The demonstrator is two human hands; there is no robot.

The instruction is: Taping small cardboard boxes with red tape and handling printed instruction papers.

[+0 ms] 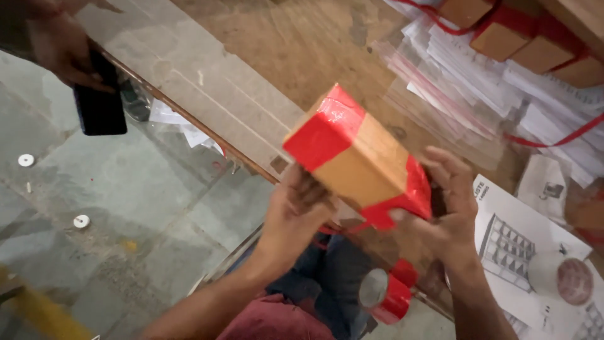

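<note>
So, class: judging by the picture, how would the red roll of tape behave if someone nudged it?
The red roll of tape is round, so on edge it would probably roll. It looks like it sits near the table edge, so it might drop off. Its glossy surface may feel slippery.

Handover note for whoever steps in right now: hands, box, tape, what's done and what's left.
Left hand: grips the near underside of the brown box, held up over the wooden table.
Right hand: presses red tape at the box's right end.
Red tape roll: hangs below the box, apparently joined to it by a strip.
Done: red tape on both box ends.
Left: the strip to the roll looks uncut; the box's middle is bare.
Nearby: taped boxes on white packets, top right; another person's hand with a dark phone, top left.
</note>
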